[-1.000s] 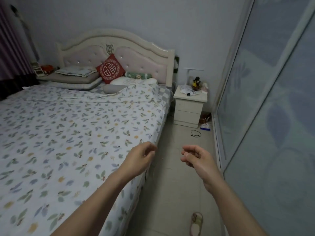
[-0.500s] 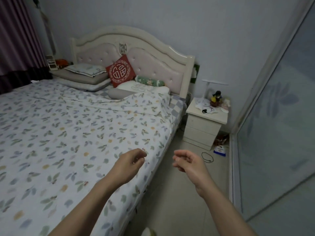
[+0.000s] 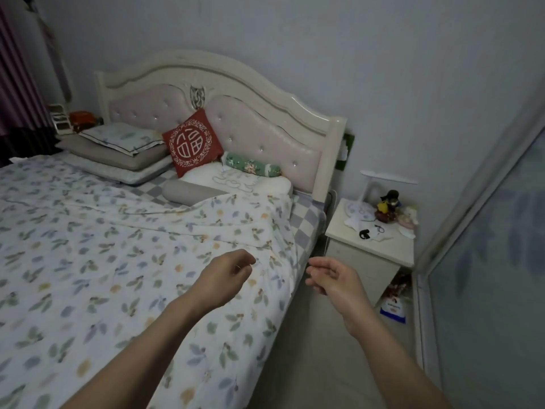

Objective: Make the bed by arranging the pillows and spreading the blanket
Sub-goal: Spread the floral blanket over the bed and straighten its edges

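The headboard (image 3: 206, 84) is seen closer than a second ago, and both hands have been carried toward it along the bed's edge. The left hand (image 3: 227, 276) and right hand (image 3: 333, 278) are held loosely curled, holding nothing. The blanket (image 3: 103, 261) is spread below the headboard, pillows (image 3: 118, 149) against it. If the rumpled top edge is tugged carelessly, the pillows could be displaced.
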The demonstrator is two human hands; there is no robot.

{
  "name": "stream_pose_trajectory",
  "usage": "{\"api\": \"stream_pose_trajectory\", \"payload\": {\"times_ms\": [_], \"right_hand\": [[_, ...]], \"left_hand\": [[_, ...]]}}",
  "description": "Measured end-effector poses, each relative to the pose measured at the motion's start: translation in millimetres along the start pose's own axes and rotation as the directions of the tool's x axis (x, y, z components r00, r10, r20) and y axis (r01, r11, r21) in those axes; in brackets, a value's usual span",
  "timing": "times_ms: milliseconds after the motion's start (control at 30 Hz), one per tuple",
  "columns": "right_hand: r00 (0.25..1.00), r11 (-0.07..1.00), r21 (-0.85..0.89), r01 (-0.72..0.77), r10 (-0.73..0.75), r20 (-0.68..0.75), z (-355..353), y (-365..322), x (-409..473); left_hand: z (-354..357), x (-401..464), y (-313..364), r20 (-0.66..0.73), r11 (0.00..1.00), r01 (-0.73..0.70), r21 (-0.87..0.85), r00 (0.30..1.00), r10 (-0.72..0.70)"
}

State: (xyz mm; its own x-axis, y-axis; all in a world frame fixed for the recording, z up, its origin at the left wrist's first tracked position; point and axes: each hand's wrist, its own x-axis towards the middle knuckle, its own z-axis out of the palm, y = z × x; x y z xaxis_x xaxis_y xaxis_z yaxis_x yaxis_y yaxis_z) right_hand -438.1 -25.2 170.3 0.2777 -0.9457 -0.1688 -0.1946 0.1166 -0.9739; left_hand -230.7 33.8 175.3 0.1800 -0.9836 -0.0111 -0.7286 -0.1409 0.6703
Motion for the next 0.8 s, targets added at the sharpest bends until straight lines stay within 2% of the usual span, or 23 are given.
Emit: {"api": "stream_pose_trajectory", "payload": {"times_ms": [200, 433, 600, 800], "right_hand": [[0.996, 0.999, -0.028, -0.027, 0.029, 0.082, 8.1, 0.9, 144.7], [0.969, 0.995, -0.074, -0.063, 0.079, 0.236, 23.0, 10.4, 380.3], [0.959, 0.964, -0.259, -0.065, 0.132, 0.25, 37.9, 36.9, 521.6], [0.949, 0.821, -0.569, 0.04, 0.147, 0.28, 78.9, 85.3, 647.6]], "left_hand": [[-3.2, 106.0, -16.7, -0.053, 0.997, 0.072, 0.007, 0.996, -0.072], [10.2, 274.6, -54.4, -0.148, 0.96, 0.281, 0.012, 0.95, -0.276], [24.8, 371.9, -79.8, -0.139, 0.916, 0.4, 0.005, 0.908, -0.396], [43.9, 436.2, -129.2, -0.137, 0.854, 0.52, 0.006, 0.847, -0.514]]}}
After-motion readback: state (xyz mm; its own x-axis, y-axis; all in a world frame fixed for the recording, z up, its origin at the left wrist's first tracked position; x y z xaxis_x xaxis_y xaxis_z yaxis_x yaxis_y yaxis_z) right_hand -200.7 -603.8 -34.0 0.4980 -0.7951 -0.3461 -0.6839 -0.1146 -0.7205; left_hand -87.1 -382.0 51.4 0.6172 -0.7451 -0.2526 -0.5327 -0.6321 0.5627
